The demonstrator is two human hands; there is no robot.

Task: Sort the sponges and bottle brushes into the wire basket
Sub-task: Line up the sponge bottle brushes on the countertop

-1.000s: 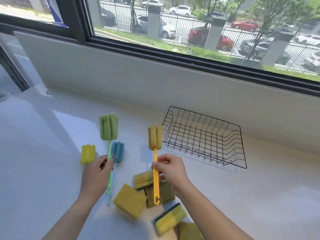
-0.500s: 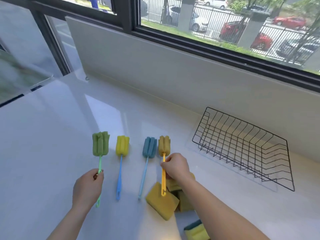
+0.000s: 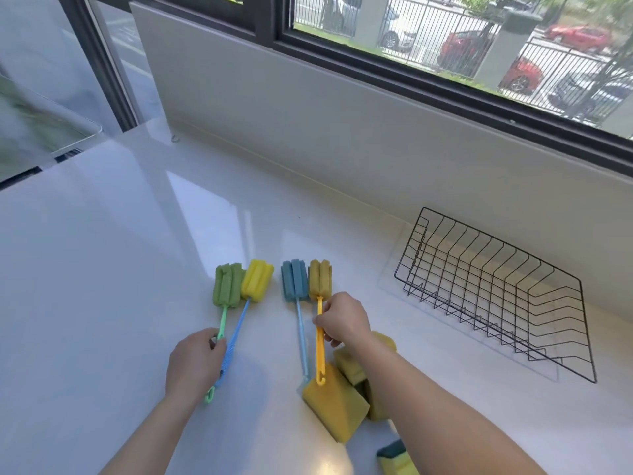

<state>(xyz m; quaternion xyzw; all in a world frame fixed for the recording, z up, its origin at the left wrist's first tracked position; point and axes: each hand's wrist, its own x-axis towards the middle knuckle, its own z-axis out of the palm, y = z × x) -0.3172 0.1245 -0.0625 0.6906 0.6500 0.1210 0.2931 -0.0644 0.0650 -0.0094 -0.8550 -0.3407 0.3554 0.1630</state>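
Toward the counter's [image 3: 102,269] near edge, four bottle brushes lie side by side, foam heads pointing at the window wall. Left hand [image 3: 195,365] is closed on the green brush [image 3: 226,286] handle, touching the yellow-headed brush [image 3: 256,279]. Right hand [image 3: 342,320] pinches the orange-handled brush [image 3: 320,282], beside the blue brush [image 3: 294,284]. Yellow sponges [image 3: 337,402] are piled under the right forearm. Wire basket [image 3: 493,296] sits by the back wall, nothing inside.
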